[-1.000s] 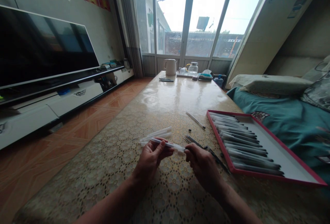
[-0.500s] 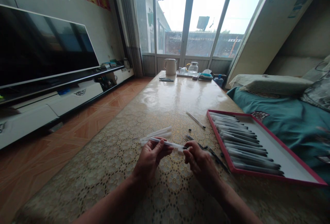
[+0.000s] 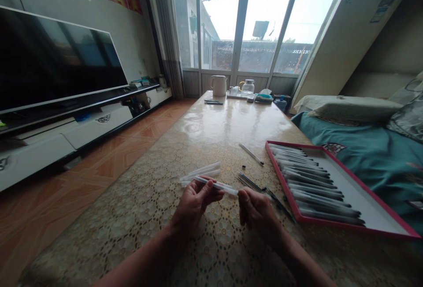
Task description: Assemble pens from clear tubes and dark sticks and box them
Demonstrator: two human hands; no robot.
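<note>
Two grips, left hand [image 3: 194, 203] and right hand [image 3: 256, 210], both closed on one clear plastic pen barrel [image 3: 220, 186]; the light fingertip pinch risks dropping it onto the lace-patterned bench [image 3: 211, 128].

The right end of the clear pen barrel [image 3: 220, 185] vanishes under the curled fingers of the right hand [image 3: 259, 212]; whether that hand hides another small part cannot be told. The left hand [image 3: 193, 205] covers a stretch of the barrel. Both forearms [image 3: 148, 256] are cut off by the lower edge. Just beyond the hands, a black speck [image 3: 243, 166] on the bench [image 3: 211, 128] is too small to name. Right of the right hand, the pens [image 3: 313, 185] in the red tray [image 3: 357, 229] blur together.
</note>
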